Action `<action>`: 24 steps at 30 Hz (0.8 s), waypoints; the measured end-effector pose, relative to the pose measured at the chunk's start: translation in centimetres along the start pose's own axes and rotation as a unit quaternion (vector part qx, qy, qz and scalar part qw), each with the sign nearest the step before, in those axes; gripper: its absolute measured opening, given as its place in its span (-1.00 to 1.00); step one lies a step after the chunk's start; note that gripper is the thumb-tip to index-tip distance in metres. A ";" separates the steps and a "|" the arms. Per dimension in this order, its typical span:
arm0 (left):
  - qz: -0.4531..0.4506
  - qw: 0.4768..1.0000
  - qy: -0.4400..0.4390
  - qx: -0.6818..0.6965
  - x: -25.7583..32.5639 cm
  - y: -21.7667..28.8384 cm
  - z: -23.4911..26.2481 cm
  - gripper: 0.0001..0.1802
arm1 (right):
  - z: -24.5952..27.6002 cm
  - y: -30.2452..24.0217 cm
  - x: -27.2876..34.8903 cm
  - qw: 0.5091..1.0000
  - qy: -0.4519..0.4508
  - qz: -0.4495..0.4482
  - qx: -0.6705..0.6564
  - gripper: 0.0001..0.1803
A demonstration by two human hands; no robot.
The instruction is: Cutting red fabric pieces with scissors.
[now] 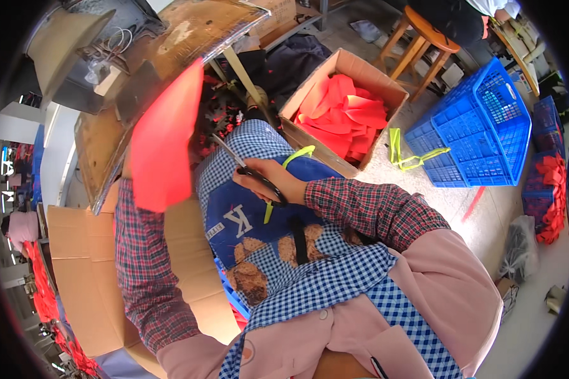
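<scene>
A flat red cloth piece (167,139) is held up at the end of my left arm, beside the worktable. It covers most of my left hand (128,167), so the fingers do not show. Over my lap, my right hand (273,177) is closed around the black handles of a pair of scissors (231,150). The blades point up and left, apart from the red cloth. Under the scissors lies my blue-and-white checked apron (322,287) with its dark blue panel. A yellow-green strip (299,155) lies on the apron near my right wrist.
Ahead stands a cardboard box (316,150) filled with red cloth pieces (344,114). To its right are a blue plastic crate (464,139) and a wooden stool (431,28) with a person seated. A worn table (183,28) is ahead left; an open carton (76,271) stands by my left arm.
</scene>
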State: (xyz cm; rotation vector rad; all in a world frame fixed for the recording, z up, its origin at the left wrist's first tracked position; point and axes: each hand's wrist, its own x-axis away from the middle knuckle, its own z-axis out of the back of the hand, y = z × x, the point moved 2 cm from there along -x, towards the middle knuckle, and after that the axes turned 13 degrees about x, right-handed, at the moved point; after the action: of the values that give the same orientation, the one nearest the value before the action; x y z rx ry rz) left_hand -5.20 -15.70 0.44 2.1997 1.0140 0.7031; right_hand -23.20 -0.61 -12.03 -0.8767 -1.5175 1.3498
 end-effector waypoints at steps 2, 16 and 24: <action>-0.139 0.900 -0.227 -0.346 -2.0 -1.3 -5.8 -0.46 | -0.1 0.0 0.0 0.999 -0.015 0.002 0.033 -0.79; -0.200 0.812 0.244 -0.492 17.7 7.3 6.1 -0.66 | -0.3 -0.4 -0.2 1.000 -0.016 0.009 -0.007 -0.85; 0.219 0.703 0.449 -0.507 37.7 -0.3 26.8 -0.54 | -0.9 0.0 -0.7 1.000 -0.007 -0.022 0.007 -0.80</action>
State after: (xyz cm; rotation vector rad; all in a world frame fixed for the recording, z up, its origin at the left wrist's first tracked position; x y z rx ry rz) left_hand 34.09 6.40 -10.00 0.9942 0.2264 2.0695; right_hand -22.09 -0.97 -12.17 -0.8217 -1.5273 1.3368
